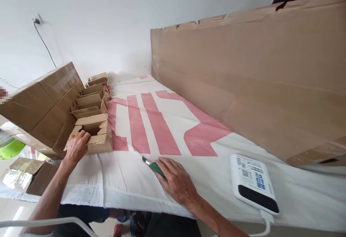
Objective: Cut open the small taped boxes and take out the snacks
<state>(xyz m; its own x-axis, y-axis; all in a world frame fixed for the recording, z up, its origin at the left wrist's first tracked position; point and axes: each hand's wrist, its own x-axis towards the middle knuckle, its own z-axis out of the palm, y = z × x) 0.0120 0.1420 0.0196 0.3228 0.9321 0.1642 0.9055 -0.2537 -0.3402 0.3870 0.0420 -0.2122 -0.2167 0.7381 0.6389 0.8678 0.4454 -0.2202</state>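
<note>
One green cutter (pixel 156 168) juts from the right fingers (pixel 171 165).

From my end, the box (pixel 100 147) looks matt cardboard, as does the panel (pixel 243 75), smooth-faced but ragged along its top. I see plastic on the cutter (pixel 157 169), metal on its blade (pixel 146 160), matt creased cloth (pixel 119 183), glossy tape (pixel 17 180), and smooth plastic on the device (pixel 250 186).

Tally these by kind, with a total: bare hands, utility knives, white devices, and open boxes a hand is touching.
Hands: 2, the left hand and the right hand
Utility knife: 1
White device: 1
Open box touched by a hand: 1
Total: 5
</note>
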